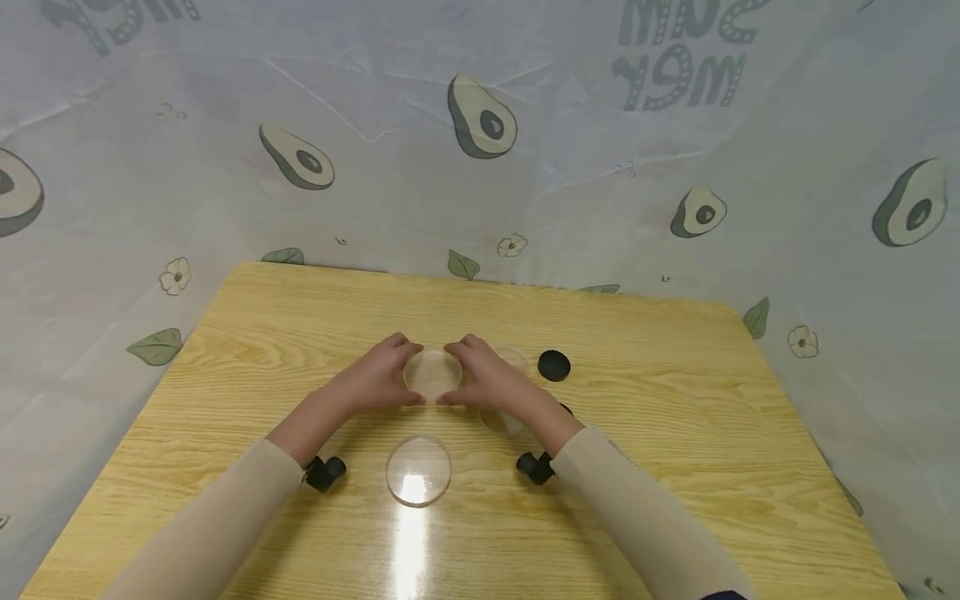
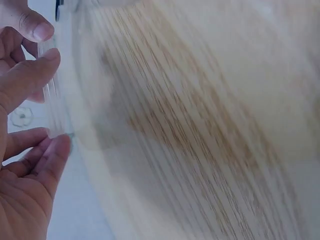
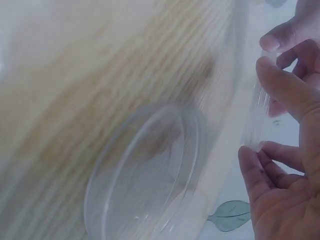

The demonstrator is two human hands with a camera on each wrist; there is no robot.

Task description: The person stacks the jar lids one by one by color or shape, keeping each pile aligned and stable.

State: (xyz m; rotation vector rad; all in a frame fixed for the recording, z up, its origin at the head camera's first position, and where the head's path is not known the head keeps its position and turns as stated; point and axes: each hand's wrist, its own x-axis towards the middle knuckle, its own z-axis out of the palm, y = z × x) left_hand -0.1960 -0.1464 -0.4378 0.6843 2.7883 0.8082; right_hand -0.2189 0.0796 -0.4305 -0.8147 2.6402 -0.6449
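A clear round dish with a low rim, like a petri dish (image 1: 432,375), is held between both hands above the middle of the table. My left hand (image 1: 381,377) grips its left edge between thumb and fingers. On the opposite edge, my right hand (image 1: 489,377) pinches it the same way. Seen edge-on in the left wrist view, the dish (image 2: 54,112) shows a thin stacked-looking side wall. A second clear round dish (image 1: 418,472) lies on the table nearer the body. More clear round pieces (image 1: 501,423) lie partly hidden behind the right hand and forearm.
A black disc (image 1: 554,365) lies right of the right hand. Another dark piece (image 1: 566,409) peeks out from behind the right forearm. The wood-grain table (image 1: 675,375) meets a patterned sheet (image 1: 585,183) at its back and sides. Light glares on the table's front.
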